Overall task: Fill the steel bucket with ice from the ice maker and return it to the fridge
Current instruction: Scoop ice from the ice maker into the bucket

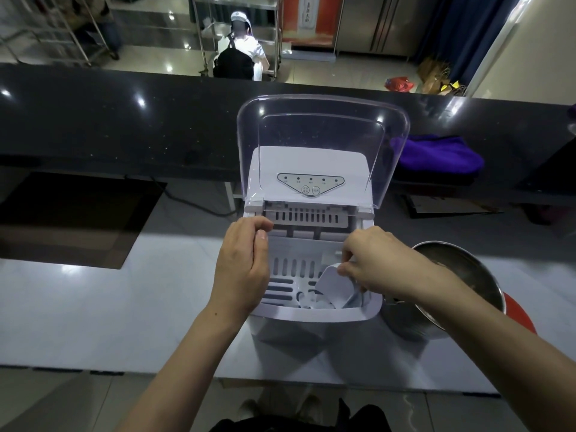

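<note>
The steel bucket (458,285) is sitting just right of the ice maker (311,238), whose clear lid (321,141) is standing raised. Our right hand (377,263) is gripping a white scoop (336,286) inside the basket (290,269); our left hand (246,263) is curling loosely at the rim, holding nothing.

Black stone counter (93,120) fronts glossy tiled floor (149,62)

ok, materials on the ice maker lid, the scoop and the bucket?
Ice maker lid: clear glossy plastic, seemingly; the counter shows through it.
Scoop held by the right hand: white opaque, matte, likely plastic.
Steel bucket: bare metal, brushed-looking grey interior with a bright rim; consistent with stainless steel.
</note>
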A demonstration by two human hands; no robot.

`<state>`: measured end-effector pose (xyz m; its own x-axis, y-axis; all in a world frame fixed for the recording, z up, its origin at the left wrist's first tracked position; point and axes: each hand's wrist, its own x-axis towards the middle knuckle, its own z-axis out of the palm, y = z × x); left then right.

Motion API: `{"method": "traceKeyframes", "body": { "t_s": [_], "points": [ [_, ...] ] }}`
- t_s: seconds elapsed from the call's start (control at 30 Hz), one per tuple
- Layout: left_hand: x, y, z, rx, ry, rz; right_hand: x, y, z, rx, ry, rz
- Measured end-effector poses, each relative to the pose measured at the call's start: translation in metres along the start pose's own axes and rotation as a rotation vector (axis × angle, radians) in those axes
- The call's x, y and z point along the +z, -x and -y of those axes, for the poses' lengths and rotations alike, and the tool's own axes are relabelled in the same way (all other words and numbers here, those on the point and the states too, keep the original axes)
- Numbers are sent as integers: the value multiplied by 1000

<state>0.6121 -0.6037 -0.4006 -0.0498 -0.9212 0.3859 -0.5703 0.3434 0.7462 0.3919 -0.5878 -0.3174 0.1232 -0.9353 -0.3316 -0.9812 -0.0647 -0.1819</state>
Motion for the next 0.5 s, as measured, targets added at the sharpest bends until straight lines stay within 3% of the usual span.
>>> {"method": "traceKeyframes", "body": {
  "t_s": [0.5],
  "points": [
    [0,1,-2,-15,-16,-1,1,0,0,19,-111,9]
  ]
}}
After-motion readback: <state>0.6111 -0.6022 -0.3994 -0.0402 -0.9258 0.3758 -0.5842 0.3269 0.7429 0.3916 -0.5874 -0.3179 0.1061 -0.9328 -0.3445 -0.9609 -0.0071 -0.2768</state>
